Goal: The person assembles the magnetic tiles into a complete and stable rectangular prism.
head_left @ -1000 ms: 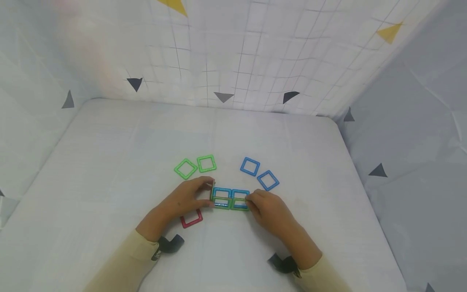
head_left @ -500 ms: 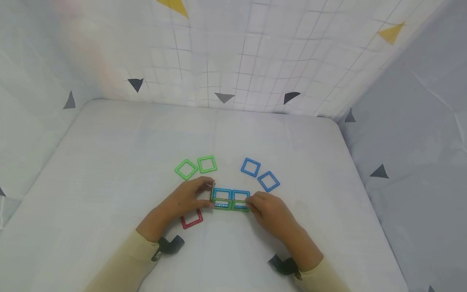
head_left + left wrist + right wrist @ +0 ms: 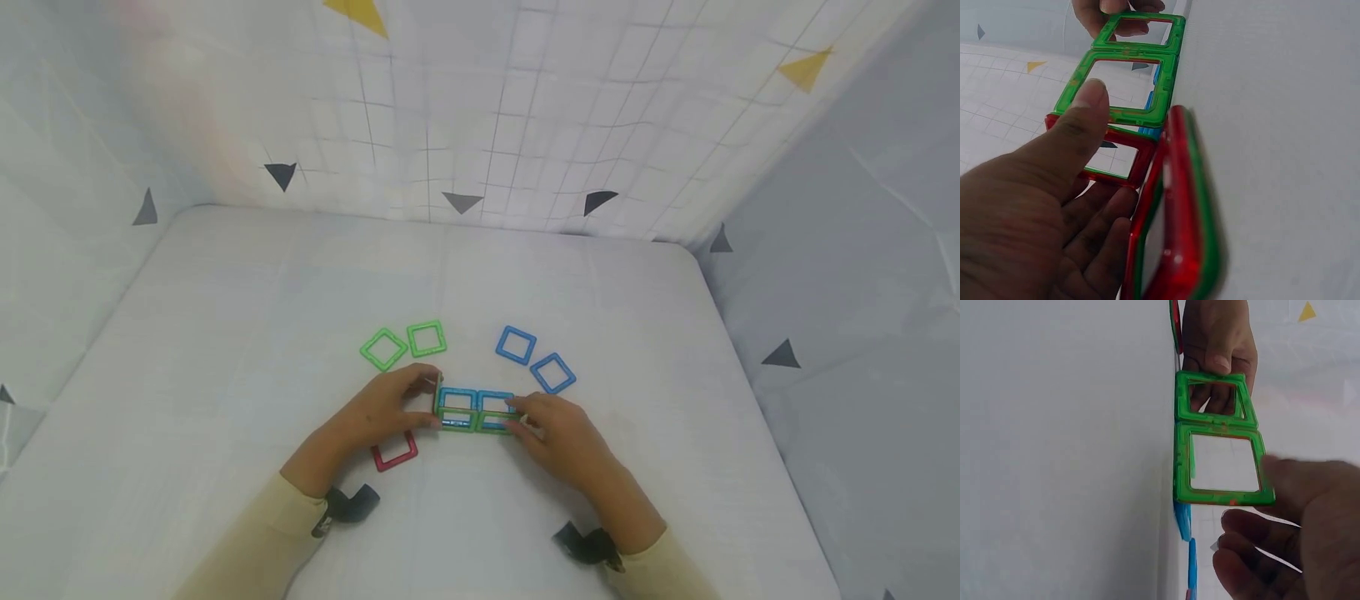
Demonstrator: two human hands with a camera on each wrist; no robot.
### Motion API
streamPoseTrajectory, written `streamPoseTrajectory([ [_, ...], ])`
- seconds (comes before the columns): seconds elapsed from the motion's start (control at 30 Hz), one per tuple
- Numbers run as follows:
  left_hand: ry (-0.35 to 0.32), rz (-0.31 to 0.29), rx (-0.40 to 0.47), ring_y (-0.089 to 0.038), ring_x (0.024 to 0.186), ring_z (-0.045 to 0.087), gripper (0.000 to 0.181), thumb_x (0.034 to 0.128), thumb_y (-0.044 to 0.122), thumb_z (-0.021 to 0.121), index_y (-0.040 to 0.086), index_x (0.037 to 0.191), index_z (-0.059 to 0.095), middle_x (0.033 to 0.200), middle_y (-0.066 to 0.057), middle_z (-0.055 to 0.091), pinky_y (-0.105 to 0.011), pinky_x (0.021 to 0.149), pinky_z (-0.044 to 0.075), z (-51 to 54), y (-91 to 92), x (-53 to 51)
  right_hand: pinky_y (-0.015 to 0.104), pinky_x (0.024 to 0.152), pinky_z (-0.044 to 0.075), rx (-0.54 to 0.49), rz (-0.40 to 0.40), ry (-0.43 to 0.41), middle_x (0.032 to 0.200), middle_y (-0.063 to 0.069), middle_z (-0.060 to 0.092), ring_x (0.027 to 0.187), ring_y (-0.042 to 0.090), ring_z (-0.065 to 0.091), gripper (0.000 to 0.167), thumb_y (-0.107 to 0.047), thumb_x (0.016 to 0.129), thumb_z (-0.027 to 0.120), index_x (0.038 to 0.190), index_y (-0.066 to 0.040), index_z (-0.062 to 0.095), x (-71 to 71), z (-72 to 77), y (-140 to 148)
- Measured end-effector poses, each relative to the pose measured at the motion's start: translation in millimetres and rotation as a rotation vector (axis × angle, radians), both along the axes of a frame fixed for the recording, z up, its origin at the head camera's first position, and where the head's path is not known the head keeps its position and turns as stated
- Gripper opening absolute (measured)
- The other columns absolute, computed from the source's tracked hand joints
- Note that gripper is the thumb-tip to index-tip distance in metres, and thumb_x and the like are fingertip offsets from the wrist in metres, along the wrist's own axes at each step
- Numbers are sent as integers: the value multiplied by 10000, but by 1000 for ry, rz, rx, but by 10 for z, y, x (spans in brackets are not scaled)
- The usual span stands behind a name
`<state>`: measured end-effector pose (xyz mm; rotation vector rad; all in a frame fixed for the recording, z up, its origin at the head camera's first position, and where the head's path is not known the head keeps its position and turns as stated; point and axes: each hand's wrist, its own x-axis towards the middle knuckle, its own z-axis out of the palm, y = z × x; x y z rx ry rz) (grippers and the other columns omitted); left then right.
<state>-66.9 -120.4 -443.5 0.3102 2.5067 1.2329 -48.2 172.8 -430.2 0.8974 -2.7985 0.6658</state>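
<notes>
My left hand [image 3: 386, 404] holds the left end of a small row of magnetic tiles. In the left wrist view its thumb lies on a green magnetic tile [image 3: 1166, 81], with its fingers behind a red end tile [image 3: 1146, 156]. Two green tiles stand upright side by side along the front. Behind them, two blue magnetic tiles [image 3: 457, 390] lie joined. At the right end is my right hand [image 3: 562, 433], thumb and fingers spread apart. The right wrist view shows its thumb by the edge of the nearer green tile [image 3: 1182, 462], the fingers clear of it.
A loose red tile [image 3: 395, 463] lies beside my left wrist. Farther back on the white table [image 3: 225, 333] are two loose green tiles [image 3: 426, 353] at left and two loose blue tiles [image 3: 514, 357] at right. White sheets enclose the back and sides.
My right hand's fingers have parted at the right end of the row, where they were pinched together on the green tile. The left hand and the tiles stay put.
</notes>
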Motion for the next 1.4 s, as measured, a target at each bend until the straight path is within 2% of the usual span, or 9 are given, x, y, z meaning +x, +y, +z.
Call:
streamPoseTrajectory([
  [0.07,0,-2,4,-127,1238,589,675,742,312,886,264,1336,568,1211,131,651,-384,1059,475,-4,4,5,222,706,549,-19,-34,-62,964,-106,712,830,30,621,346,-322,883,766,1188,-165,720,-15,3,39],
  [0.13,-2,-4,4,-124,1237,587,677,743,322,884,267,1338,567,1209,136,650,-385,1059,476,-9,6,10,240,712,550,-32,-101,-112,956,-108,694,829,38,605,340,-327,907,737,1208,-170,710,-50,16,88],
  [0.33,-18,3,-4,-101,1241,577,733,749,336,880,274,1395,540,1227,153,644,-384,1063,472,-15,11,32,341,748,546,-40,-399,-159,973,22,686,829,170,589,254,-234,963,673,1173,-92,695,-273,-4,313],
  [0.4,-22,7,-11,-98,1244,575,746,749,339,879,280,1408,533,1234,157,642,-384,1063,472,-17,10,39,357,756,536,-23,-476,-187,983,51,681,838,200,589,268,-250,972,660,1179,-82,686,-345,-56,387],
  [0.47,-20,4,-16,-97,1247,573,748,751,345,877,280,1412,532,1240,157,641,-383,1065,470,-20,5,40,365,753,529,-8,-518,-218,993,68,677,843,216,591,289,-264,976,652,1188,-70,677,-399,-95,435],
  [0.7,-7,-4,-8,-83,1243,571,737,753,364,871,288,1406,537,1241,172,635,-387,1074,462,-17,-18,30,389,778,525,-10,-542,-273,982,85,679,871,239,608,324,-302,964,663,1167,-50,687,-519,-133,478],
  [0.9,-19,-5,-1,-79,1238,568,734,761,371,865,300,1411,533,1232,180,635,-394,1068,467,-13,-22,31,394,791,521,16,-578,-306,923,66,672,884,247,616,284,-327,943,688,1035,-61,724,-573,-136,439],
  [1.13,-6,-3,-13,-86,1243,567,743,756,367,869,292,1414,532,1231,173,639,-399,1069,466,15,-19,31,429,828,547,12,-605,-268,932,89,694,906,270,652,212,-254,960,657,989,-52,717,-606,-154,412],
  [1.4,-2,-4,-19,-89,1245,568,744,757,384,866,290,1415,533,1236,169,639,-395,1068,468,-5,-7,28,435,819,546,23,-631,-273,957,104,690,913,281,649,235,-273,971,638,1015,-49,692,-592,-123,409],
])
